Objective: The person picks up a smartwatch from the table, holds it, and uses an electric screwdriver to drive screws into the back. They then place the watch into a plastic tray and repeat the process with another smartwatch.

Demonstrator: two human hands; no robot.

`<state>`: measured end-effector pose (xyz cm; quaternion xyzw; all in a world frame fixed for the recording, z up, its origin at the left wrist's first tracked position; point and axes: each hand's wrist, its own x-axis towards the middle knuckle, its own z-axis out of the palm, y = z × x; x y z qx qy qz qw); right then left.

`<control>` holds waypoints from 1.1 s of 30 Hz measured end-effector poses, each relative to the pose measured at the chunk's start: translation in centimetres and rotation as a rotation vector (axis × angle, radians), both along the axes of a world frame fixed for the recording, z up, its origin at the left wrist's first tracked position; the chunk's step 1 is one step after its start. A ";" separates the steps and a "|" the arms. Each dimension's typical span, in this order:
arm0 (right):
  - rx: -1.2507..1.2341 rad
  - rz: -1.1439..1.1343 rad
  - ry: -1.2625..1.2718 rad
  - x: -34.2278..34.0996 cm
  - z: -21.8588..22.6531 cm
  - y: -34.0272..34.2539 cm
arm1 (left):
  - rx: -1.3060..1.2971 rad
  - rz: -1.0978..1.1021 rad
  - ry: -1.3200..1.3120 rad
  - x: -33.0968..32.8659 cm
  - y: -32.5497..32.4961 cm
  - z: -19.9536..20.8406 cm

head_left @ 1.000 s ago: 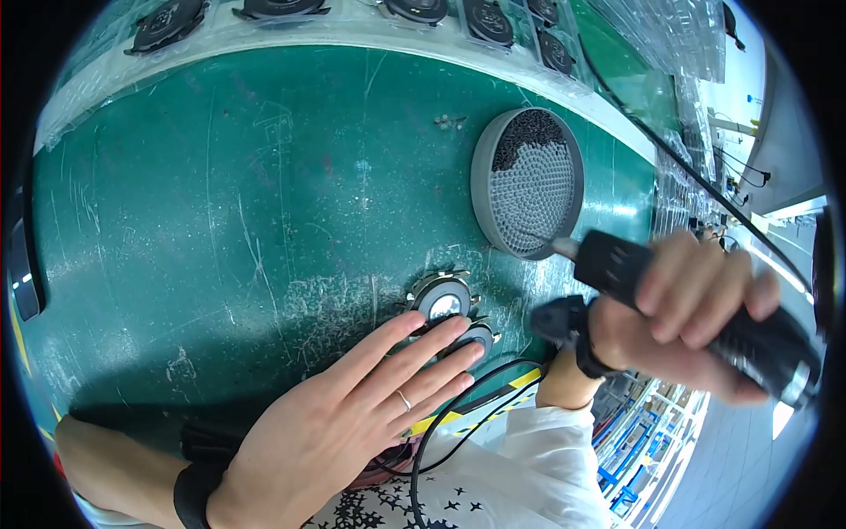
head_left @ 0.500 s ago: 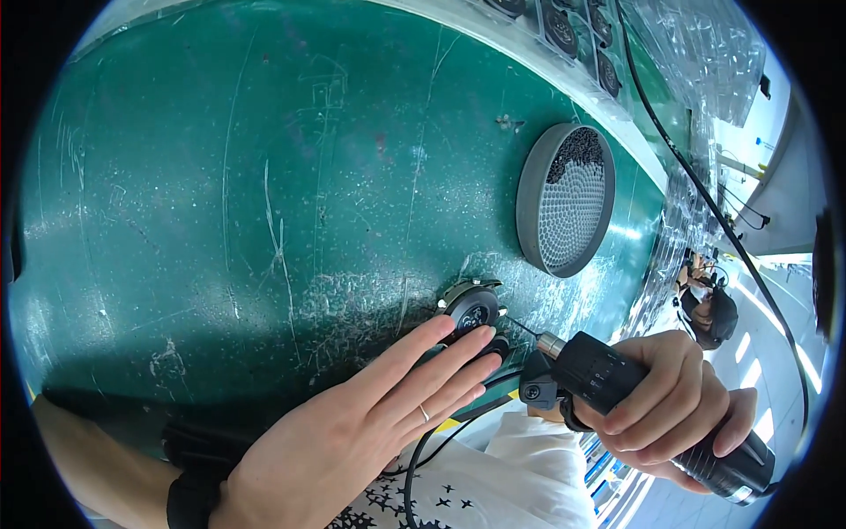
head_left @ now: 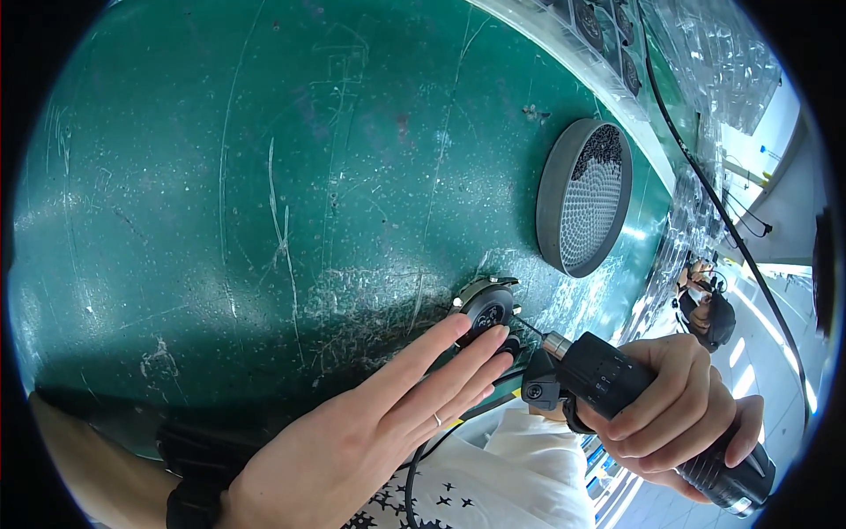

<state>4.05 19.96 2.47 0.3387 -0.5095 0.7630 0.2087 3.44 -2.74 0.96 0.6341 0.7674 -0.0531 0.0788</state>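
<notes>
Right hand (head_left: 674, 410) looks like the busy one, what's it got?

– Black electric screwdriver (head_left: 608, 375), fingers curled tight round the body. Its thin bit points up and left at the rim of a round black watch case (head_left: 486, 309). Super close, but I honestly can't tell if it's touching.

And where's that case sitting?

– On the scratched green desk (head_left: 308, 176), towards the person's side, to the left of the screwdriver tip.

Ok, left hand (head_left: 357, 436)?

– Spread flat-ish, fingers out straight, not gripped around anything. Fingertips are over the near edge of the case. There's another dark round piece (head_left: 510, 344) mostly hidden under them, so no clue on the details.

Anything else lying around?

– Grey round tray (head_left: 552, 207) further off, to the right on the desk, full of little holes with a bunch of tiny dark bits heaped at its far end. Past that, a clear plastic tray (head_left: 608, 53) holding more black round parts.
</notes>
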 end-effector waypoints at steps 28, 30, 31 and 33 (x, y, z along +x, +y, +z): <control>0.435 0.039 -0.424 2.2 2.5 -0.5 | -0.723 -1.114 2.912 -2.1 -0.4 1.3; 0.429 0.058 -0.408 2.2 2.4 -0.3 | -0.652 -1.121 2.904 -2.4 0.1 1.1; 0.435 0.056 -0.402 2.0 2.6 -0.3 | -0.622 -1.136 2.900 -2.5 0.1 1.4; 0.448 0.080 -0.322 1.6 3.0 -0.1 | -0.746 -1.032 2.940 -1.8 0.0 1.5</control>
